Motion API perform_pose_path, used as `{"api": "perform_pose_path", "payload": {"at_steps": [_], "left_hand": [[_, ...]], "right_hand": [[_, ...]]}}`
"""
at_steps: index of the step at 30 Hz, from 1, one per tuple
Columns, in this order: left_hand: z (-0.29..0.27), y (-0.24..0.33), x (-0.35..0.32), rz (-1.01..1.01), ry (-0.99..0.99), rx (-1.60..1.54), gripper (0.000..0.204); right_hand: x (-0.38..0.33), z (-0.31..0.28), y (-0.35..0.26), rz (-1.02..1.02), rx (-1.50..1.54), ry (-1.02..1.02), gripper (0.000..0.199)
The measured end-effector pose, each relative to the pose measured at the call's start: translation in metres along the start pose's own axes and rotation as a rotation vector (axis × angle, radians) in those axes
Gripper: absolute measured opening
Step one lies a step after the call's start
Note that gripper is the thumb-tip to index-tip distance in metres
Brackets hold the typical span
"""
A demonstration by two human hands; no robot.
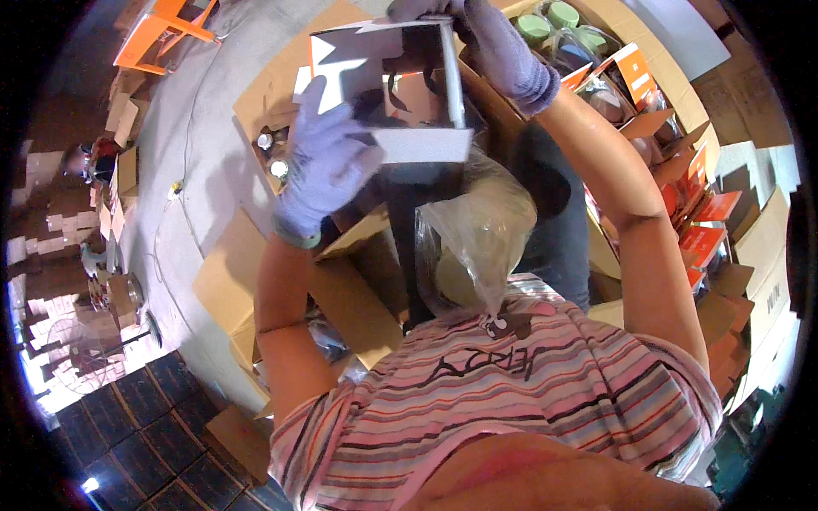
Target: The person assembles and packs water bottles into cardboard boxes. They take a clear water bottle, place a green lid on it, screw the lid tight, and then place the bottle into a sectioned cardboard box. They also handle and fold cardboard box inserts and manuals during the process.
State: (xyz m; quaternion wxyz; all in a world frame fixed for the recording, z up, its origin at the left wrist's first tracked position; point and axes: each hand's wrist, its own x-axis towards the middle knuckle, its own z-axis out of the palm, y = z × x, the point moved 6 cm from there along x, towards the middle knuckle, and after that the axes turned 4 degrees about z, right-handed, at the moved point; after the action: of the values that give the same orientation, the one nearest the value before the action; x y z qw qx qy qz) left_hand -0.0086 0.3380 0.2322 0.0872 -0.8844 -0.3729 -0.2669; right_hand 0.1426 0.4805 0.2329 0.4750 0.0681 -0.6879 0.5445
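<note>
A box [426,146] with its top open, white and orange outside and dark inside, is held up in front of me. My right hand [494,43], in a purple-grey glove, grips its far right edge. My left hand [328,175], gloved alike, is at its near left corner with the fingers apart; whether they touch the box is hard to tell. Dark strap-like shapes show within the box. On my lap rests a clear plastic bag [481,230] with a pale rounded item inside, its exact kind hidden by the folds.
At right a large carton [686,51] holds green rounded items [562,14] and orange-and-white boxes [635,75]. Open cartons [230,264] stand at my left. An orange stand [153,38] is on the floor farther off, and a cable [192,111] runs across it. Dark stacked boxes [162,426] fill the lower left.
</note>
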Motion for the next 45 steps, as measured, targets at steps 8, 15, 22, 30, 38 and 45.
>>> {"api": "perform_pose_path", "payload": {"at_steps": [8,15,22,30,38,45], "left_hand": [[0.028,-0.022,-0.008,-0.158,0.205,-0.062,0.041],[0.026,-0.026,0.035,-0.229,0.140,-0.168,0.092],[0.018,-0.050,0.061,-0.334,-0.180,-0.189,0.107],[0.051,-0.090,0.060,-0.196,-0.131,-0.197,0.068],[0.074,-0.114,0.047,-0.358,-0.042,-0.077,0.064],[0.110,-0.161,0.004,-0.918,-0.102,-0.515,0.063]], "right_hand": [[-0.010,-0.012,0.022,0.370,-0.455,0.050,0.035],[-0.013,-0.021,0.028,0.492,-0.229,0.006,0.037],[-0.014,-0.009,0.016,0.427,-0.205,0.171,0.079],[-0.023,-0.022,-0.010,0.400,0.080,0.499,0.080],[-0.040,0.008,0.004,-0.051,-0.917,0.005,0.072],[-0.035,0.017,0.038,0.088,-1.335,-0.323,0.034]]}}
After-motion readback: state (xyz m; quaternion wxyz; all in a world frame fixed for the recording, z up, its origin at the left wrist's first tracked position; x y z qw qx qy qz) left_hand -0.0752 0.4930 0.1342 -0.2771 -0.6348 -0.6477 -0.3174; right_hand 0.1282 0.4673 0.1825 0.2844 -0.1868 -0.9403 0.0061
